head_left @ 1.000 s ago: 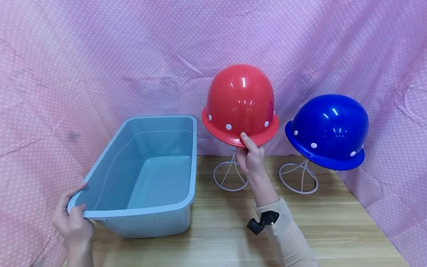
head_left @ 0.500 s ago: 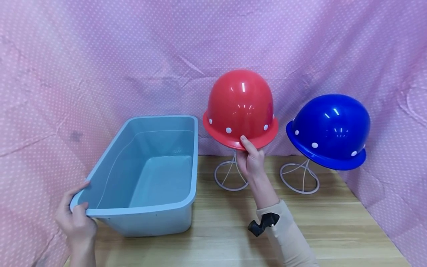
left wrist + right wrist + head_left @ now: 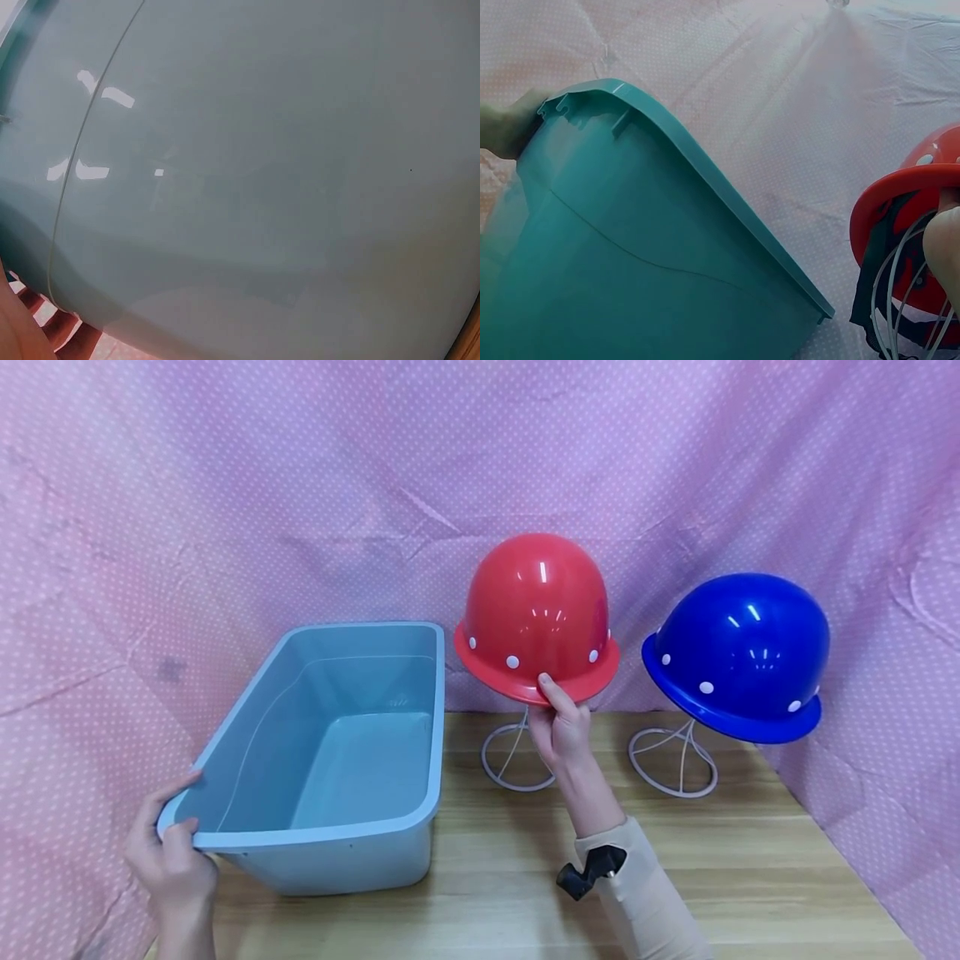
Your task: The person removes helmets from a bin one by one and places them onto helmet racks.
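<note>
My right hand (image 3: 564, 722) pinches the front brim of a red hard hat (image 3: 536, 610), thumb on top and the other fingers mostly hidden beneath. The hat sits over a white wire stand (image 3: 517, 787); whether it rests on the stand's top cannot be seen. In the right wrist view, dark straps (image 3: 870, 285) and pale wires show under the red hat. My left hand (image 3: 171, 860) grips the near left corner of a blue-grey plastic tub (image 3: 315, 837). The left wrist view is mostly filled by the tub's outer wall (image 3: 262, 187), with fingertips at the lower left.
On the right, a blue hard hat (image 3: 738, 652) sits tilted on a second wire stand (image 3: 673, 793). All stand on a wooden table (image 3: 495, 893), whose right edge slants away. A pink dotted cloth (image 3: 480, 452) hangs behind and at both sides.
The red hard hat has come down toward its wire stand with my right hand still gripping the brim. My left hand and the tub have hardly shifted.
</note>
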### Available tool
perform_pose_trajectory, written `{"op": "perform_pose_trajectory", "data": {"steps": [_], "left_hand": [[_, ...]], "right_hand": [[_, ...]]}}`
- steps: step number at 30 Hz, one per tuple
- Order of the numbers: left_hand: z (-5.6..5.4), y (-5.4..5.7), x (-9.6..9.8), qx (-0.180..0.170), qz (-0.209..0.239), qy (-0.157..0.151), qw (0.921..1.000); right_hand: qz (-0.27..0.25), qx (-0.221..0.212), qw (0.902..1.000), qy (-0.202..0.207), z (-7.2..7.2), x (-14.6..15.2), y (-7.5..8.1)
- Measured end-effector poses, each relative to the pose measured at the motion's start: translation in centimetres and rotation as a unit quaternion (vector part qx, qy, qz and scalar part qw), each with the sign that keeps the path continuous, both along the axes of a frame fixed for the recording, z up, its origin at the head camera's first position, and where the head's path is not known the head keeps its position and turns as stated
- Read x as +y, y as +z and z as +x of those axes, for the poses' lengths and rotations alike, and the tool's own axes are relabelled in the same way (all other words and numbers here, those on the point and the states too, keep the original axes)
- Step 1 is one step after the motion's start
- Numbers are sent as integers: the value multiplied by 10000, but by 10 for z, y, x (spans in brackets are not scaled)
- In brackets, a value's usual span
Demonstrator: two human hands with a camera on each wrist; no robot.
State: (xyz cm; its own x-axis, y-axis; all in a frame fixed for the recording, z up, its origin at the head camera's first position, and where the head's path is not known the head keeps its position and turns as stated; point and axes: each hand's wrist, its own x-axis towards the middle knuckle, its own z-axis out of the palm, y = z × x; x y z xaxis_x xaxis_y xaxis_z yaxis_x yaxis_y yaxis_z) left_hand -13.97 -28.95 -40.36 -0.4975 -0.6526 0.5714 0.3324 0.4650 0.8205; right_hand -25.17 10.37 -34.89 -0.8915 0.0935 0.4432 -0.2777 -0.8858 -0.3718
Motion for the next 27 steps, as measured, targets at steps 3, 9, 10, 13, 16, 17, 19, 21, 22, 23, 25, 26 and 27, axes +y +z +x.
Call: {"op": "perform_pose_trajectory", "data": {"steps": [3,9,10,13,16,17,19,21,22,23,25,26,27], "left_hand": [[0,0,0,34,23,-40,10000],[1,1,1,-4,82,-63,9999],[1,1,1,-9,87,-68,9999],[1,1,1,-1,108,-73,9999],[1,1,1,-6,86,-58,9999],[1,1,1,7,86,-45,10000],[1,0,1,20,63,-32,10000],[1,0,1,44,38,-24,10000],[1,-1,1,77,45,-29,10000],[1,-1,1,107,52,-37,9999],[1,-1,1,136,45,-40,9999],[1,-1,1,149,47,-35,9999],[1,-2,1,157,46,-31,9999]], "right_hand": [[35,-24,10000,-19,0,0,-2],[46,-74,9998,-150,0,-1,-5],[43,-73,9998,-158,0,-2,-6],[81,-90,9998,-161,0,-2,-8],[126,-98,9998,-131,0,-2,-10],[142,-102,9998,-121,0,-2,-11],[162,-92,9998,-100,0,-1,-12],[158,-104,9998,-78,0,-1,-13],[149,-116,9998,-74,0,-1,-14],[130,-127,9998,-71,-1,-1,-14],[110,-152,9998,-71,-1,-1,-16],[87,-168,9998,-75,-1,-1,-16],[74,-175,9998,-77,-1,-2,-17]]}}
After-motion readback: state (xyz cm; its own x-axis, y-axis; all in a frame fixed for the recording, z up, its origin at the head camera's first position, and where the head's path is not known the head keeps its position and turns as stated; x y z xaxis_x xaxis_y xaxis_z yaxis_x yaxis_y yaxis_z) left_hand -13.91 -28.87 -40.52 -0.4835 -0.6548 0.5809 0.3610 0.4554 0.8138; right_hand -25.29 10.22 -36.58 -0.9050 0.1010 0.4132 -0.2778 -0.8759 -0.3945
